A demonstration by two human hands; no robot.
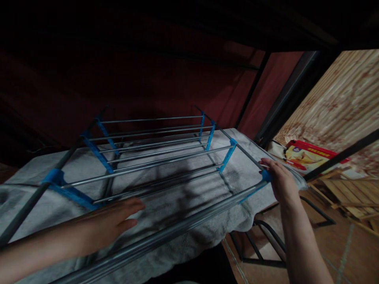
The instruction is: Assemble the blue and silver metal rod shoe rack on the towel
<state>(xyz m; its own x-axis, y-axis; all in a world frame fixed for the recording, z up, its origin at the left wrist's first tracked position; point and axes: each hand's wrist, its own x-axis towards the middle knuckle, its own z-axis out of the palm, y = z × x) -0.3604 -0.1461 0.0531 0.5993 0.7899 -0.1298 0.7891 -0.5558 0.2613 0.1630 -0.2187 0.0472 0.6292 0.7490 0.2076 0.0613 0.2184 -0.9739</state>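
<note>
A rack of grey metal tubes with blue plastic connectors (97, 154) lies on its side over a grey cloth-covered surface (237, 189). At its near right corner, my right hand (281, 175) closes round a blue connector (267, 176) where a rail end and a dark upright meet. My left hand (115, 223) is over the left part of the rack, its fingers stretched out and apart from the thumb, holding nothing. Just beyond it lies the large left connector (72, 193). The near rails (177, 228) run between my forearms.
A dark red wall (166, 79) stands behind the rack. To the right are a red and yellow box (314, 154), wooden slats (352, 193) and a black metal frame (266, 244) near the tiled floor. A dark post (290, 94) rises at the back right.
</note>
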